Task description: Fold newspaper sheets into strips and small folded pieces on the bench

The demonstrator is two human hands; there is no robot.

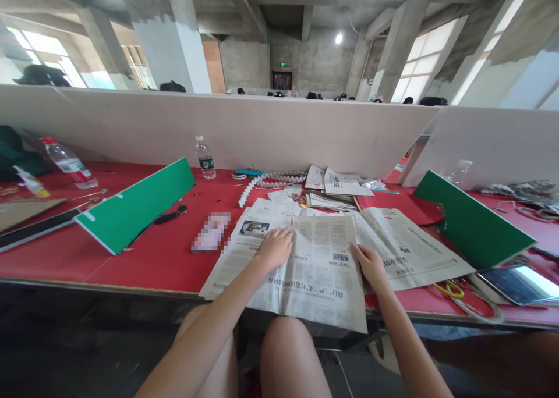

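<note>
A newspaper (323, 270) lies spread over the front of the red table, its lower edge hanging past the table's rim above my knees. My left hand (276, 248) rests flat on it beside the centre fold, fingers stretched out. At the sheet's right edge, my right hand (370, 264) is closed on the paper between thumb and fingers. Another newspaper sheet (419, 249) is spread out to the right, partly under that hand. Behind the sheets are loose paper scraps (283, 195) and a white zigzag folded strip (262, 184).
Green boards (144, 203) (471, 223) stand left and right. A blurred-out phone (212, 233) lies left of the newspaper. Water bottles (205, 158) (70, 164) stand near the white partition (218, 121). Yellow-handled scissors (449, 289) and a dark-screened phone (519, 284) lie at right.
</note>
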